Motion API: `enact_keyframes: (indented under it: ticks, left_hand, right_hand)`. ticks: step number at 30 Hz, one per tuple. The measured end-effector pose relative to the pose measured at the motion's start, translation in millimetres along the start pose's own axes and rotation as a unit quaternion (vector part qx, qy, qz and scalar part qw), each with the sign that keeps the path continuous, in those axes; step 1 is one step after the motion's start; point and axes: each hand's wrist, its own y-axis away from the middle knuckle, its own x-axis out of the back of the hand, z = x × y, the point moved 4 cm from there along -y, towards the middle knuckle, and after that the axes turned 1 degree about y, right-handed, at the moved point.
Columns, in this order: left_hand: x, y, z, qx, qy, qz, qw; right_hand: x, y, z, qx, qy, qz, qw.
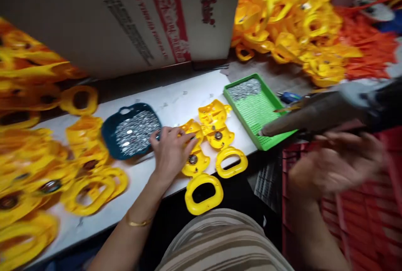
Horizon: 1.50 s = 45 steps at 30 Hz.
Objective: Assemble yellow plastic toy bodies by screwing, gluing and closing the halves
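Observation:
My left hand [172,149] reaches over the white work surface with its fingers spread. Its fingertips lie at the edge of a yellow moulded part [198,160] and close to the rim of a dark blue tray [109,139] of small silvery pieces. Alongside are another yellow moulded part [211,114] and two yellow oval rings [238,168], one overhanging the front edge. At the right, my right hand [339,164] is blurred just below a dark powered driver [304,116]; whether it grips the tool does not show. The driver's tip is over a green tray [266,145].
Piles of yellow parts [28,158] crowd the left, with more [282,15] at the back right beside orange pieces [364,40]. A large printed carton [132,19] blocks the back. Red crates [364,208] stand low at the right. Silvery pieces [246,89] fill the green tray's far end.

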Motion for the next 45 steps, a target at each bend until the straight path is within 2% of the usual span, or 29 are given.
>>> enact_keyframes:
  ticks: [2, 3, 5, 7, 9, 11, 15, 18, 21, 32, 41, 45]
  left_hand:
    - [-0.3, -2.1, 0.1, -0.014, -0.005, 0.011, 1.000]
    - [-0.3, -3.0, 0.6, -0.020, -0.005, 0.013, 1.000]
    - [0.4, -3.7, 2.0, -0.026, -0.005, 0.009, 1.000]
    - [1.8, -3.3, 3.6, -0.024, -0.008, 0.003, 1.000]
    - [3.2, -2.7, 4.9, -0.024, -0.016, 0.003, 1.000]
    - [4.1, -2.3, 5.9, -0.028, -0.022, 0.009, 0.999]
    - [4.2, -2.3, 6.3, -0.033, -0.021, 0.021, 0.999]
    - [4.1, -2.8, 6.9, -0.037, -0.029, 0.015, 0.999]
    - [4.9, -3.3, 7.7, -0.034, -0.033, 0.009, 0.999]
    - [5.1, -2.8, 7.9, -0.015, 0.007, 0.009, 1.000]
    - [3.5, -2.7, 7.8, -0.023, -0.022, 0.009, 0.999]
    - [3.0, -2.2, 7.8, -0.022, -0.004, 0.012, 1.000]
  right_hand:
    - [5.6, -13.4, 6.5, 0.018, -0.090, 0.046, 0.995]
    - [4.9, -20.6, 9.4, 0.025, -0.145, 0.037, 0.988]
    - [-1.4, -34.7, 14.1, 0.013, -0.215, -0.030, 0.976]
    - [-7.5, -46.3, 16.1, -0.008, -0.206, -0.098, 0.974]
    - [-8.3, -56.1, 15.4, -0.005, -0.190, -0.118, 0.975]
    - [-5.7, -63.7, 14.5, 0.007, -0.211, -0.102, 0.972]
    - [-1.4, -70.7, 18.2, 0.025, -0.290, -0.033, 0.956]
    - [-3.7, -70.6, 24.9, 0.012, -0.296, 0.030, 0.955]
    - [-11.3, -70.5, 29.7, -0.002, -0.302, 0.064, 0.951]
    - [-42.8, -81.1, 34.8, 0.003, -0.290, 0.073, 0.954]
    - [-45.1, -80.8, 36.8, -0.011, -0.297, 0.080, 0.951]
    - [-46.8, -80.8, 36.5, -0.012, -0.299, 0.081, 0.951]
